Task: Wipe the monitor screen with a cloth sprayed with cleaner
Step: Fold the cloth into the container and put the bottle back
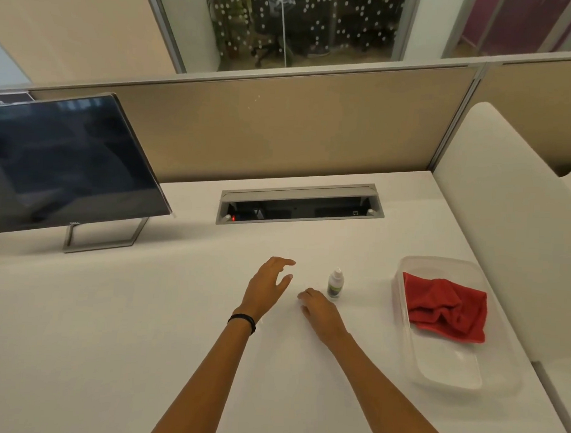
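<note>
A dark, switched-off monitor (66, 163) stands on a metal stand at the far left of the white desk (112, 323). A small white spray bottle (335, 283) stands upright near the middle of the desk. A crumpled red cloth (446, 309) lies in a clear plastic tray (447, 377) at the right. My left hand (269, 285) hovers over the desk with fingers apart, holding nothing. My right hand (319, 310) rests low on the desk just left of the bottle, fingers loosely curled, nothing in it.
A grey cable box (299, 205) with an open lid is set into the desk behind my hands. A beige partition (281, 125) runs along the back. A white divider (504, 224) rises along the right edge, close behind the tray.
</note>
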The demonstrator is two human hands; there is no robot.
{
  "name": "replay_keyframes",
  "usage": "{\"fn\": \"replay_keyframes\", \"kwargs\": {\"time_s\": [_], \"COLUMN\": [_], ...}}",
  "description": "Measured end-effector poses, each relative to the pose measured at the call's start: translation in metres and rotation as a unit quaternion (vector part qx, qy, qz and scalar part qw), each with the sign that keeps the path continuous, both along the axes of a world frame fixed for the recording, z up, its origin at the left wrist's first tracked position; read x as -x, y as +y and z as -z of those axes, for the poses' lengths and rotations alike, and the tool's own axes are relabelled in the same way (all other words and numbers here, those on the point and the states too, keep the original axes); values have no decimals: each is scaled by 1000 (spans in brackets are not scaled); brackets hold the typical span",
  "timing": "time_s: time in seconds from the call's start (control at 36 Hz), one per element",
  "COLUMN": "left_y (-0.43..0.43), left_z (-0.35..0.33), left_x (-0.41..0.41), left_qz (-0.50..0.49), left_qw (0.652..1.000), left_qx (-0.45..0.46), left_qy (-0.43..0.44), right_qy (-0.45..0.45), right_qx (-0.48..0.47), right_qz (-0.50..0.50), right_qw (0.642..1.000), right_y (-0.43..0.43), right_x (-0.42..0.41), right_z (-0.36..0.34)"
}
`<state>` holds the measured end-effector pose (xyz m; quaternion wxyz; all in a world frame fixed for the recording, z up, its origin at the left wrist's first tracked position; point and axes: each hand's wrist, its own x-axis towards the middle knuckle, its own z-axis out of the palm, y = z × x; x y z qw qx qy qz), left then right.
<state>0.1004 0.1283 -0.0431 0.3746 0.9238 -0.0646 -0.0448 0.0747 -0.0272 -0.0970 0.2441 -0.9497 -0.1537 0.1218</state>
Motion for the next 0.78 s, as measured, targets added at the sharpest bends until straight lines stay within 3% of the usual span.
{"fn": "replay_keyframes", "kwargs": {"time_s": [0.11, 0.22, 0.42, 0.53, 0.78], "left_y": [-7, -17, -39, -60, -95], "left_z": [3, 8, 27, 33, 41], "left_x": [-3, -4, 3, 5, 8], "left_qz": [3, 0, 56, 51, -2], "left_qw": [1000, 999, 996, 992, 980], "left_qx": [15, 48, 11, 27, 151], "left_qy": [10, 27, 71, 114, 130], "right_qy": [1, -29, -203, -209, -222], "right_qx": [6, -69, -183, -209, -177], "right_qz": [-13, 51, 183, 233, 200], "right_qw": [1000, 996, 944, 926, 938], "right_y": [-1, -8, -42, -58, -59], "right_x": [5, 14, 24, 15, -4], "right_z": [0, -18, -65, -75, -66]}}
